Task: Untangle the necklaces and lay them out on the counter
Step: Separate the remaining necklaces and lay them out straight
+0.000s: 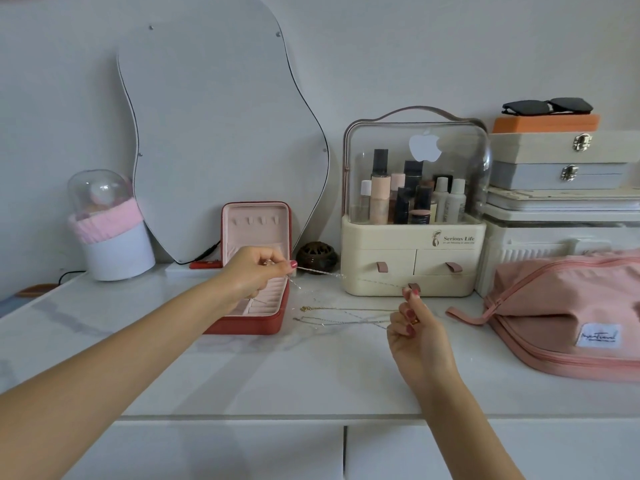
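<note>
Both forearms reach in from the bottom edge. Right hand point(417, 327) pinches one end of a thin silver chain point(346, 277) mid-frame, left hand point(258, 271) pinches the other end over the open red jewelry box point(258, 271). Two more necklaces point(343, 317) already lie on the marble counter point(277, 368) just below. I'd keep the tension gentle, lower it parallel beside those, not across them.
</note>
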